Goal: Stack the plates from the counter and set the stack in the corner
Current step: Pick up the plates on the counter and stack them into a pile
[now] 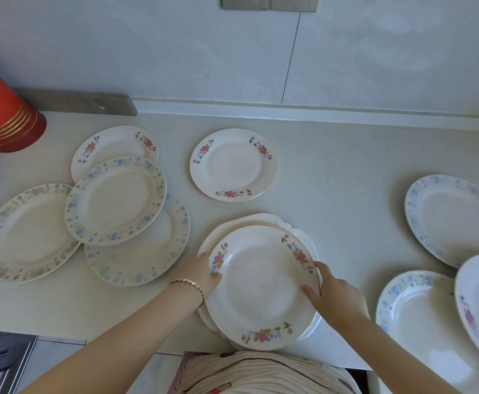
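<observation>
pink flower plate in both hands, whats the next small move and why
Probably slide the pink flower plate back until it sits centred on the white plates beneath, before letting go. The left hand and right hand grip its opposite rims, and it lies offset toward the near side from them.

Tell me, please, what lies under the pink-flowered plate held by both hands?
White plates lie stacked beneath it, their rims peeking out around it. Their centres and exact number are covered by the top plate.
</observation>
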`<action>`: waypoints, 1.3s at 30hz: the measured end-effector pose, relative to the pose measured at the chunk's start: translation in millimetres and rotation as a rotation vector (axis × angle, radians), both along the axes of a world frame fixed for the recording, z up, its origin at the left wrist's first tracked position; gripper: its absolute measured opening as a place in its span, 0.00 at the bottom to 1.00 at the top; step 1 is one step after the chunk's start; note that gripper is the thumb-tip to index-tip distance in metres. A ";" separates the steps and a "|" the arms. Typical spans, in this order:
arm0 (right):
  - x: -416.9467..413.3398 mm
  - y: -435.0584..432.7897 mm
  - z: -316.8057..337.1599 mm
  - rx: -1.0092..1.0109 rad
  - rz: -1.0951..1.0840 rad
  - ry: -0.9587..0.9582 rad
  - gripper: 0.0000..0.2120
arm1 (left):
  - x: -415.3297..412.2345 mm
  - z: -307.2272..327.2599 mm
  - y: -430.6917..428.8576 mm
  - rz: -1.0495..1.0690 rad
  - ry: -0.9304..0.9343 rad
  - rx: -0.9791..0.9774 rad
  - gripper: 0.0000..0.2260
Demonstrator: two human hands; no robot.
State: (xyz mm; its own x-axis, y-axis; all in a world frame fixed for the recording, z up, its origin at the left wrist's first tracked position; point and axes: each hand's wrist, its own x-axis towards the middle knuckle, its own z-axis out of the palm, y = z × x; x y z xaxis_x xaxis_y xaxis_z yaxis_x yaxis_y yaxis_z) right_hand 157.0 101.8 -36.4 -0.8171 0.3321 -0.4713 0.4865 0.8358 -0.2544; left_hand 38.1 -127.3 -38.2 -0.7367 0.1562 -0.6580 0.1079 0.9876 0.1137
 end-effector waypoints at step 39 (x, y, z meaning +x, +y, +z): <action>-157.6 22.8 37.6 -1.075 -0.939 0.135 0.17 | -47.9 34.9 -11.5 0.772 0.154 0.749 0.14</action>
State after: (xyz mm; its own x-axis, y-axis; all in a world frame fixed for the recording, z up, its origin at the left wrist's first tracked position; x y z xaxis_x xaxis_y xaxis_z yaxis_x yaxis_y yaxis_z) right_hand -0.6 124.6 1.2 -0.5566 0.3030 -0.7736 0.6627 -0.3997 -0.6333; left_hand -9.8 -138.7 -3.2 -0.8750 -0.0615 -0.4802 -0.4475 0.4809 0.7539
